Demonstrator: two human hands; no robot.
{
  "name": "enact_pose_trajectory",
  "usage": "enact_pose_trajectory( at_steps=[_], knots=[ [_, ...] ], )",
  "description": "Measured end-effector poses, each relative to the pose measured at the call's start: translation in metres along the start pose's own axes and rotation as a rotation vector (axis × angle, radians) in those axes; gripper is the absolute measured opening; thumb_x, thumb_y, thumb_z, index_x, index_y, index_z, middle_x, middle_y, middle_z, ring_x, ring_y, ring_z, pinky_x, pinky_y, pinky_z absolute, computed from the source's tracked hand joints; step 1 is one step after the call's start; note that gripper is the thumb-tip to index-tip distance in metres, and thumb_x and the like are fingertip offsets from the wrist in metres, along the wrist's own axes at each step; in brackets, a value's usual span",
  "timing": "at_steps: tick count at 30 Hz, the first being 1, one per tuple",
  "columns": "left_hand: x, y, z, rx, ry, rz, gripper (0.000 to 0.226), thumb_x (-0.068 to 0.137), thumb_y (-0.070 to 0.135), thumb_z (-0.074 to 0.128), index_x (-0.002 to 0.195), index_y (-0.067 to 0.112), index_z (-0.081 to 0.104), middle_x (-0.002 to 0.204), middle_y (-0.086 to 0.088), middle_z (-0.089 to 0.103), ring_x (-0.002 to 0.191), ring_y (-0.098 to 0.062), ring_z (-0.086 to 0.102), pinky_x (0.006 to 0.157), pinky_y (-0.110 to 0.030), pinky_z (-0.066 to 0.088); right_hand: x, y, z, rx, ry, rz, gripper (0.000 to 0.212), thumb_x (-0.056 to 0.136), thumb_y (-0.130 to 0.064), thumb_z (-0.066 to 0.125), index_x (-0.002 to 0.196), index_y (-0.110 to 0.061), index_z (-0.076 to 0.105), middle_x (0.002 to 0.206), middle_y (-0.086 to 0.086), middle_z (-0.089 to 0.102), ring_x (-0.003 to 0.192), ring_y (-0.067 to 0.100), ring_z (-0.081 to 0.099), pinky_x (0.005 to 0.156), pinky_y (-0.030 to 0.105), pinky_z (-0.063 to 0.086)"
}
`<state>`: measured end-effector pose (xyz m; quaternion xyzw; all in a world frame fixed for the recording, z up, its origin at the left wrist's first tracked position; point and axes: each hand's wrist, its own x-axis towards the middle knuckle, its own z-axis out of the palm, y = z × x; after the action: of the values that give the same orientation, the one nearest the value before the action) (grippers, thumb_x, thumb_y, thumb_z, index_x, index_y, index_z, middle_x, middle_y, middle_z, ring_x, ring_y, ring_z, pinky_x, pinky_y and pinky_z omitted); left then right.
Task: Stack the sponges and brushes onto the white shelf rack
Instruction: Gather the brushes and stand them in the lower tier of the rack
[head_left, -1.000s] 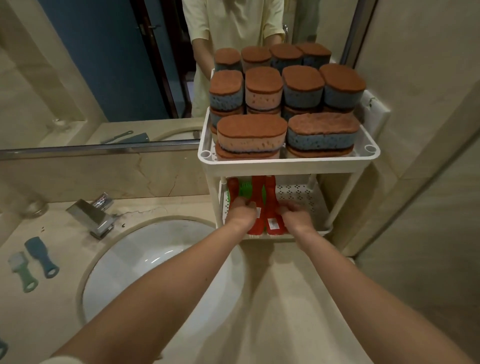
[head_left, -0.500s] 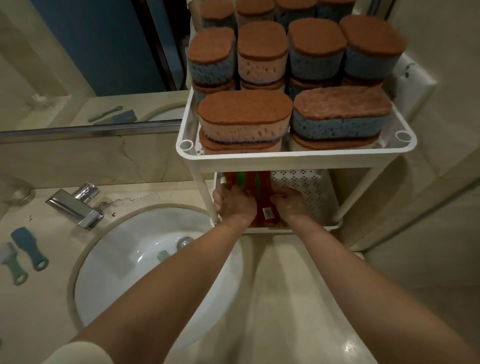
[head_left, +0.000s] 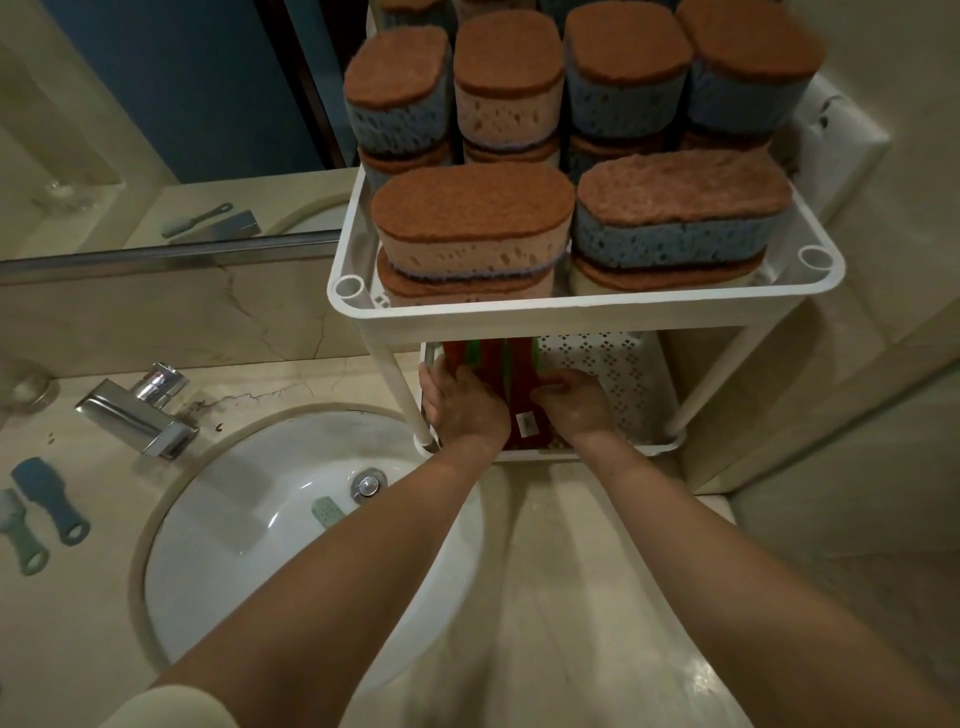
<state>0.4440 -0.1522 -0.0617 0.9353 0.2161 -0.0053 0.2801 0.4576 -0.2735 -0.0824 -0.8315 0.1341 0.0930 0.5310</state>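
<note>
Hands: further in than a moment ago; left hand (head_left: 465, 410) flat on red brushes (head_left: 522, 389), right hand (head_left: 576, 402) against their side, grip unclear, probably squaring them.
Brushes: lower shelf (head_left: 613, 364).
Sponges (head_left: 472, 218): top tier (head_left: 571, 312).

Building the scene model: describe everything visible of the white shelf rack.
The white shelf rack is a two-tier, plastic-looking stand, upright on the counter right of the sink. Round posts join rounded-corner trays. The top tray is packed with stacked sponges; the perforated lower tray holds red and green brushes at its left, where the left hand and right hand touch them.
</note>
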Motion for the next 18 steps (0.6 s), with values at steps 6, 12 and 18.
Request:
enact_pose_trajectory(
  at_steps=[6,12,18],
  knots=[
    [-0.006,-0.009,-0.002,0.05,0.038,0.161,0.066,0.091,0.015,0.049,0.149,0.033,0.025,0.159,-0.001,0.014,0.148,-0.024,0.008,0.117,-0.042,0.026,-0.002,-0.001,0.001,-0.077,0.007,0.01,0.022,0.084,-0.023,0.062,0.104,-0.02,0.07,0.102,0.0,0.071,0.076,0.008,0.057,0.055,0.017,0.038],
    [-0.009,-0.019,-0.001,0.32,-0.075,0.264,0.064,0.096,0.027,0.041,0.154,0.029,0.013,0.162,-0.006,0.001,0.149,-0.027,-0.003,0.12,-0.037,0.01,-0.007,-0.005,-0.002,-0.161,-0.01,0.0,0.032,0.087,-0.022,0.055,0.116,-0.022,0.069,0.112,0.0,0.071,0.081,0.01,0.056,0.054,0.013,0.035],
    [-0.004,-0.021,-0.005,0.384,-0.223,0.22,0.062,0.099,0.036,0.03,0.154,0.029,0.001,0.162,-0.004,-0.013,0.148,-0.028,-0.015,0.12,-0.04,0.003,-0.014,-0.007,-0.004,-0.175,-0.025,-0.04,0.035,0.088,-0.013,0.051,0.117,-0.023,0.07,0.112,0.0,0.071,0.086,0.013,0.062,0.067,0.02,0.045]
  ],
)
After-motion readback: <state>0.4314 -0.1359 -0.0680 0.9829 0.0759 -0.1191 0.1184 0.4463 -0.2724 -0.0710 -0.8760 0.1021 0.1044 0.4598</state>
